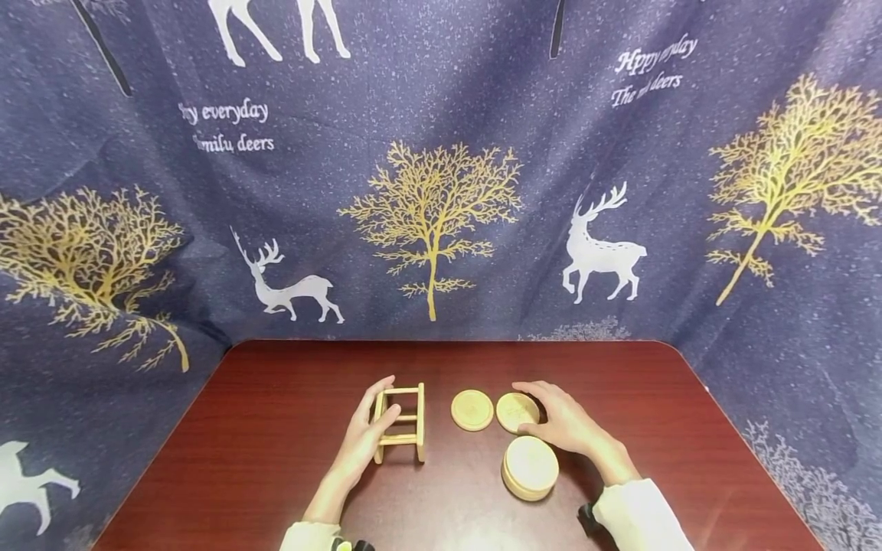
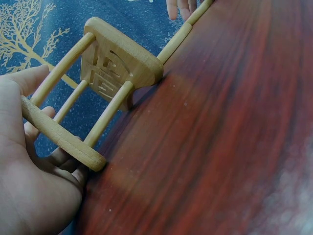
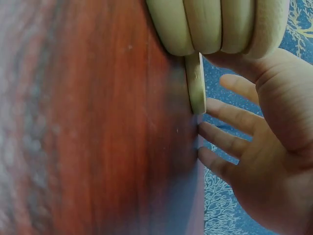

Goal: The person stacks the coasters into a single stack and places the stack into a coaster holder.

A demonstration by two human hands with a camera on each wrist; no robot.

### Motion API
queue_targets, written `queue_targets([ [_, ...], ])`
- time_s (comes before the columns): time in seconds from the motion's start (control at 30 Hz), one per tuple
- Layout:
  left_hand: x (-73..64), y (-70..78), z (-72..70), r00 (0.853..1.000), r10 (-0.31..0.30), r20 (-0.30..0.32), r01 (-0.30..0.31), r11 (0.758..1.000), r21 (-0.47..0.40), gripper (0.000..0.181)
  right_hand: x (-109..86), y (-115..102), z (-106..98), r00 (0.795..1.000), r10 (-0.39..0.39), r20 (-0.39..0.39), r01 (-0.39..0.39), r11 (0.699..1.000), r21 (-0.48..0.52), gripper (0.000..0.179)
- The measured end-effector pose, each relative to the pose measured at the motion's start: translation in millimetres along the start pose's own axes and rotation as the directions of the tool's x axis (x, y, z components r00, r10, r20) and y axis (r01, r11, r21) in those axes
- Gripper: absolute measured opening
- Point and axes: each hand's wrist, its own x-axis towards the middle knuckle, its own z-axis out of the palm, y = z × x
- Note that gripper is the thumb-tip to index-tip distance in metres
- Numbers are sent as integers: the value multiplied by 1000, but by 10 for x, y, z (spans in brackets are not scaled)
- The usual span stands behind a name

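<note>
My left hand [image 1: 363, 440] grips a small wooden coaster rack [image 1: 421, 413] at its left side, with the thumb across the near bars. In the left wrist view, the rack's far end plate [image 2: 120, 54] has cut-out slots, and several round bars join it to the plate by my palm. My right hand [image 1: 568, 421] spreads around a round wooden coaster [image 1: 515, 412] lying on the table, fingertips right at its rim. In the right wrist view, the fingers [image 3: 230, 115] are fairly straight beside the thin coaster edge [image 3: 196, 88], and the thumb is partly hidden behind a coaster stack [image 3: 205, 24].
Another round coaster [image 1: 472, 410] lies flat between the rack and the right hand. The stack of several coasters, its top disc [image 1: 532, 461] facing up, stands just in front of the right hand. Beyond the reddish-brown table [image 1: 289, 398] hangs a blue patterned cloth [image 1: 441, 99].
</note>
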Motion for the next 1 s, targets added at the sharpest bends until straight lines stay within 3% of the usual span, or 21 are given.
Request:
queue_targets([
  [0.13,10,25,6,999,-32,4,33,998,-52,59,-9,-3,0,1000,-6,14,6,1000,-8,71],
  [0.3,32,37,12,998,-66,2,66,996,-53,58,-15,3,1,1000,-9,14,10,1000,-17,71],
  [0.57,52,-8,-1,998,-62,4,62,997,-48,57,-7,1,-7,999,-53,-3,53,999,-6,70],
  [0.8,17,35,6,1000,5,-11,-5,1000,-13,54,-6,20,5,998,-59,-13,59,998,12,69],
  [1.0,18,21,7,1000,-29,-1,29,999,-30,56,-17,43,15,998,-64,-17,64,998,8,67],
])
